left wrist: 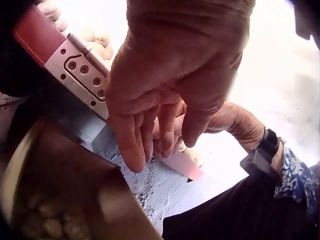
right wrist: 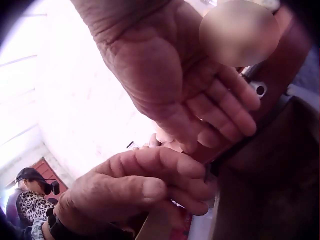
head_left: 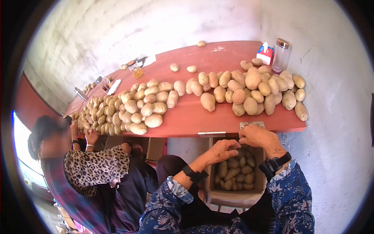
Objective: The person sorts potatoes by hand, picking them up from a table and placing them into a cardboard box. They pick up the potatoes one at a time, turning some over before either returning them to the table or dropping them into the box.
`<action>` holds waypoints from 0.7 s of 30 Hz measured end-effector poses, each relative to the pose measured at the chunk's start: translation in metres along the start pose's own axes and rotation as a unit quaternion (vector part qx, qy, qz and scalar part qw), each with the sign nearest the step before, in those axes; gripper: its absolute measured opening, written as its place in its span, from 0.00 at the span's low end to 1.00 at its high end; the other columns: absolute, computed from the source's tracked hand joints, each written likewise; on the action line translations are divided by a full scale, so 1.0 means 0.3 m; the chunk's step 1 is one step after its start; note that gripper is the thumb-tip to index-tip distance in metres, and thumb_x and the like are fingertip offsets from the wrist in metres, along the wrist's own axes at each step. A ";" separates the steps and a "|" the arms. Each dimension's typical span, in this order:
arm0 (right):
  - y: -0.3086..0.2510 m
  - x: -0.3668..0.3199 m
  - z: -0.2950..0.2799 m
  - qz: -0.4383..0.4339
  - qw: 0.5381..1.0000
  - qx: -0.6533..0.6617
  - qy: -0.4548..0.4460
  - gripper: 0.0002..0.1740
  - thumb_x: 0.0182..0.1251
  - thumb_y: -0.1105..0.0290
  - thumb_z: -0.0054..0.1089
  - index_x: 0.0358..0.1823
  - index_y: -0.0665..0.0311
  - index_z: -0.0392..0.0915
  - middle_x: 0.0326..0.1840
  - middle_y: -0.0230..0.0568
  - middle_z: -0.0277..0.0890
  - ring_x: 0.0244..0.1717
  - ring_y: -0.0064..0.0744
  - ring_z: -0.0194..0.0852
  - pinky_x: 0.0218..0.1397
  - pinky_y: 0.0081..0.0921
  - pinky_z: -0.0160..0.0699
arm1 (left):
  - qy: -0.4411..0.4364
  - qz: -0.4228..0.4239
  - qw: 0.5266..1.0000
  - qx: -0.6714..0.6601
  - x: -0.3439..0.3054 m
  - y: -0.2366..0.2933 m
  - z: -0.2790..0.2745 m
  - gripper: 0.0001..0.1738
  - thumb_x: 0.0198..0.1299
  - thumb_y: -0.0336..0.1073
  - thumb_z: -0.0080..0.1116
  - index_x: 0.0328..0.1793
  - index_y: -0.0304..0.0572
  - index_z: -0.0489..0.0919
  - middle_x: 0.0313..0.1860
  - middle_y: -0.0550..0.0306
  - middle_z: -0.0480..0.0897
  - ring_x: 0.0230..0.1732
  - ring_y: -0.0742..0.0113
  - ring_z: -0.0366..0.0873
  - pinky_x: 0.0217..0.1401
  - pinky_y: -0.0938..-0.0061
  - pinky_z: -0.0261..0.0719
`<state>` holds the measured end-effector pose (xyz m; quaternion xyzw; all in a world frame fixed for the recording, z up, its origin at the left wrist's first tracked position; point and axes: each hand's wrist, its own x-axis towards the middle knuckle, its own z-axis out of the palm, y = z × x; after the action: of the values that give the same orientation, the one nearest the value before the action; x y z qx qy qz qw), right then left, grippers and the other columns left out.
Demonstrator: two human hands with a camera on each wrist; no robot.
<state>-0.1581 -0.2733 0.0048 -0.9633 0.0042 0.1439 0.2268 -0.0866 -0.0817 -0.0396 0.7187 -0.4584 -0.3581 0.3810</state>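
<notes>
Over a cardboard box (head_left: 212,183) of potatoes (head_left: 237,169), at the table's front edge, both hands are close together. The left hand (head_left: 222,151) is above the box's left part, its fingers loosely bent and holding nothing. By the metal hinge (head_left: 253,124) on the table edge is the right hand (head_left: 259,137). In the right wrist view the right palm (right wrist: 150,70) is bare, with relaxed fingers, and the left hand (right wrist: 135,175) is just below it. The left wrist view shows the left hand (left wrist: 175,65) partly covering the right hand (left wrist: 222,119); whether they touch, I cannot tell.
Many potatoes (head_left: 253,80) lie in heaps along the red table (head_left: 187,126). Glass jar (head_left: 281,54) and tissue pack (head_left: 265,54) stand at the back right. Another person (head_left: 97,167) sits at the left, hands near the potatoes. Walls rise behind and right.
</notes>
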 end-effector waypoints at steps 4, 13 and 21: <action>0.006 0.005 0.003 -0.008 1.000 0.013 0.013 0.14 0.57 0.63 0.61 0.40 0.64 0.84 0.37 0.57 0.81 0.43 0.55 0.81 0.47 0.46 0.78 | -0.041 0.002 0.999 -0.025 -0.008 0.095 -0.073 0.17 0.63 0.34 0.58 0.56 0.35 0.78 0.42 0.57 0.82 0.43 0.69 0.80 0.47 0.73 0.78; -0.006 -0.002 -0.001 -0.023 1.000 0.001 -0.001 0.13 0.62 0.62 0.61 0.42 0.62 0.83 0.40 0.52 0.82 0.45 0.54 0.80 0.50 0.44 0.76 | 0.050 -0.017 0.965 -0.257 0.013 0.053 -0.277 0.15 0.67 0.37 0.55 0.55 0.37 0.78 0.39 0.56 0.83 0.39 0.70 0.82 0.40 0.77 0.82; -0.032 -0.013 -0.006 0.000 0.998 0.059 0.029 0.13 0.64 0.62 0.59 0.41 0.64 0.82 0.39 0.52 0.82 0.44 0.52 0.79 0.50 0.42 0.76 | 0.303 -0.022 0.839 -0.452 -0.013 -0.097 -0.336 0.14 0.67 0.31 0.52 0.56 0.37 0.77 0.39 0.53 0.83 0.37 0.68 0.83 0.35 0.76 0.84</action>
<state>-0.1605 -0.2658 0.0116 -0.9521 0.0191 0.1159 0.2825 0.0104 -0.0475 -0.0187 0.5488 -0.0911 -0.2981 0.7756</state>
